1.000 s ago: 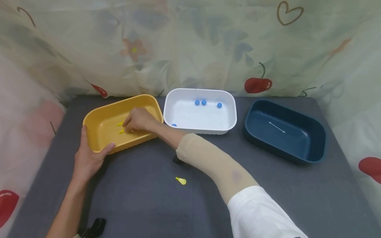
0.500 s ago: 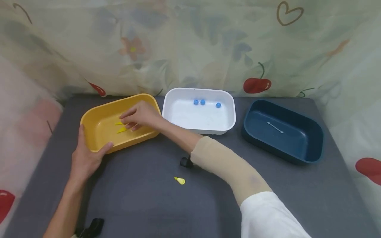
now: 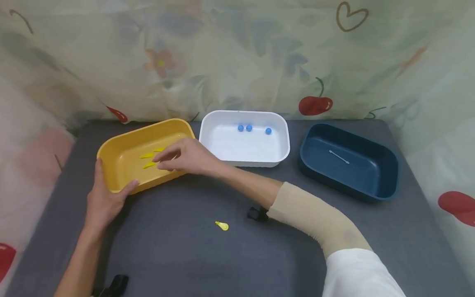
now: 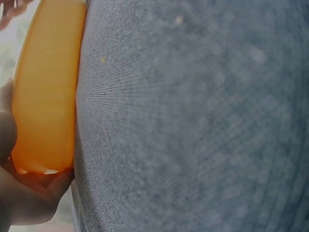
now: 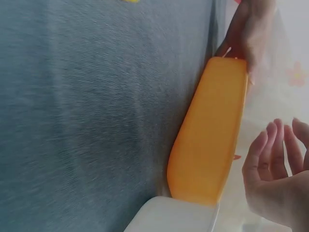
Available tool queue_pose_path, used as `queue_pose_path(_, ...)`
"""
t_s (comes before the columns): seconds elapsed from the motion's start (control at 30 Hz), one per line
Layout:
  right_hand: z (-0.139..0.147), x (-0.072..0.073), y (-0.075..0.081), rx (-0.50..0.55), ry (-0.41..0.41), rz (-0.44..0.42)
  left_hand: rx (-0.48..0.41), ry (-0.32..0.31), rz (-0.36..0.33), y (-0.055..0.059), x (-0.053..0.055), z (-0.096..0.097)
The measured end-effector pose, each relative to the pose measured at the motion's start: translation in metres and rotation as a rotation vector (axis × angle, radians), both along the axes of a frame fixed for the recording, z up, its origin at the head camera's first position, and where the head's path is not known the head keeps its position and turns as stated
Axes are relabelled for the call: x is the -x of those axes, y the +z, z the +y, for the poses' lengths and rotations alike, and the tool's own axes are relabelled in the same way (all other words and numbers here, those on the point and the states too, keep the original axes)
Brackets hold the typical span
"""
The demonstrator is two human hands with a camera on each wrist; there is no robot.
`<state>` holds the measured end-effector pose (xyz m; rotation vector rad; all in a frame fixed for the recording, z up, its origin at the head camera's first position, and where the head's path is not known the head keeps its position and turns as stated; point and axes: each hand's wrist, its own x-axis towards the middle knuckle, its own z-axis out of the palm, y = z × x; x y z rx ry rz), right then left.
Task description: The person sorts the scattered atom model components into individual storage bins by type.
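Observation:
My left hand (image 3: 105, 198) grips the left end of a yellow plastic tray (image 3: 118, 163), its thumb by the near rim. In the left wrist view the tray's orange-looking wall (image 4: 46, 96) sits between thumb and fingers. Over the tray's right part hovers my right hand (image 3: 187, 156), fingers loosely bent, with nothing seen between them. The right wrist view shows those fingers (image 5: 278, 150) apart from the tray. Small flat yellow pieces (image 3: 149, 164) lie inside the tray, left of the right hand. One yellow teardrop-shaped piece (image 3: 222, 225) lies on the grey tabletop.
A white tray (image 3: 245, 154) with blue balls (image 3: 249, 128) stands beside the yellow one. Farther right is a dark blue tray (image 3: 349, 181) holding a thin pale rod (image 3: 339, 157). Patterned curtain (image 3: 237, 53) hangs behind the grey table (image 3: 178, 255).
My right hand has drawn back to the right and its fingers have loosened, uncovering another yellow piece in the tray. The left hand keeps its grip on the tray.

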<state>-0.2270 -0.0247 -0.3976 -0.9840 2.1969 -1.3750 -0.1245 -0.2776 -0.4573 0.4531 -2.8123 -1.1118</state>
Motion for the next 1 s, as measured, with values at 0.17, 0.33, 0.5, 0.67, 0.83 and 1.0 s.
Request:
queue_pose_path(0.17,0.021,-0.014,0.000,-0.020,0.019,0.039,0.001,0.009,0.007,-0.002,-0.002,0.001)
queue_pose_path(0.33,0.039,-0.025,-0.004,-0.017,0.025,-0.008,-0.003,0.012,-0.015,-0.002,-0.002,0.001)
queue_pose_path(0.5,0.055,-0.035,-0.007,-0.025,0.014,-0.032,-0.007,0.007,-0.022,-0.002,-0.001,0.000)
queue_pose_path(0.67,0.067,-0.044,-0.008,-0.038,0.025,-0.031,-0.010,0.007,-0.029,-0.001,-0.001,0.001)
queue_pose_path(0.83,0.077,-0.053,-0.012,-0.068,0.046,-0.025,-0.007,0.009,-0.039,-0.001,0.000,0.000)
queue_pose_path(1.0,0.090,-0.063,-0.022,-0.103,0.041,-0.013,-0.009,0.009,-0.046,-0.002,0.000,0.000)
